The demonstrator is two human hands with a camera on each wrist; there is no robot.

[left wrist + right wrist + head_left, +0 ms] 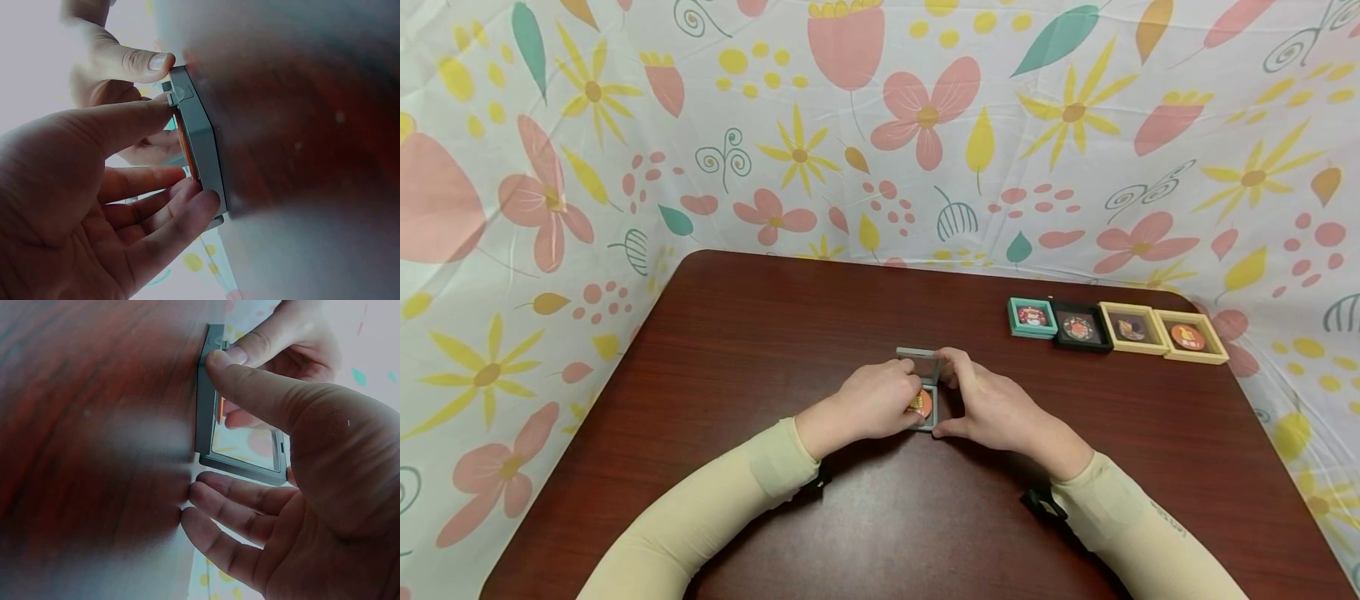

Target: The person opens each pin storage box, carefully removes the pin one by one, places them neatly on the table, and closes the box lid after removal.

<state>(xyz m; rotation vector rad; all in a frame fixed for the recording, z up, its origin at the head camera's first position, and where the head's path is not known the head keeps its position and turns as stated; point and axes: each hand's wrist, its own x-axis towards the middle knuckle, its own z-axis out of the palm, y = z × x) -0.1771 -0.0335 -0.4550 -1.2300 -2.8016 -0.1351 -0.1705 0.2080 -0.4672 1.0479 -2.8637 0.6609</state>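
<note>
A small grey hinged display case [203, 409] rests on the table with its clear-windowed lid [925, 367] raised. Inside its base is an orange round badge [923, 404], partly covered by fingers. My left hand [880, 400] reaches over the case from the left and pinches the badge between thumb and fingers; its edge [187, 156] shows as a thin orange strip in the left wrist view. From the right, my right hand [1000, 408] holds the case, its thumb at the front right corner and its index finger at the lid's upper corner. The other right fingers touch the table behind.
At the back right stand several framed cases in a row: a turquoise one [1013, 325], a black one [1101, 342] and two cream ones [1162, 346], each with a round piece inside. A flower-patterned cloth [850, 192] hangs behind the dark red wooden table [820, 308].
</note>
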